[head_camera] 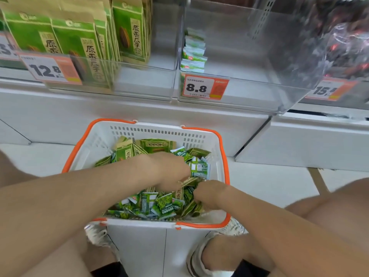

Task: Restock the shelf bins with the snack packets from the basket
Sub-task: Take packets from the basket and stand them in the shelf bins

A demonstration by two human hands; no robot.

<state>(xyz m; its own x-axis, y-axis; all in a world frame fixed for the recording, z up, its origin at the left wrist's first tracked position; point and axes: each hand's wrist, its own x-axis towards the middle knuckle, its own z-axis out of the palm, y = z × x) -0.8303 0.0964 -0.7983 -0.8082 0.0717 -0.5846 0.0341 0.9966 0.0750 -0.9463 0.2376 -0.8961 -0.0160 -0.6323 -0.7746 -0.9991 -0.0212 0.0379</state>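
- Nearest the lens: two bare forearms reach forward into one white basket [139, 246] with orange handles, which stands on the floor between two striped shoes.
- Left hand [171, 168]: knuckles up and fingers curled down into the heap at the basket's right-centre. Motion blur hides whether they pinch anything.
- Small green packets [159, 204]: a loose pile, too many to count, directly under and between both hands, with long axes pointing every way. One tan-edged packet [188, 180] lies slanted between the hands, touching both.
- Large green packs [156, 145]: at least three, leaning at the basket's far end, beyond the left hand.
- Right hand [209, 191]: bunched and buried fingertips-first in the pile, just beside the left hand. Its grip cannot be told.
- Three shelf bins are counted. The left bin [139, 86] holds upright large packs. The middle bin [249, 92], tagged 8.8, holds one short stack of small packets [193, 54]. The right bin holds dark wrappers [343, 43].
- Judgement: the middle bin lies up and ahead; the left hand is nearer the shelf.
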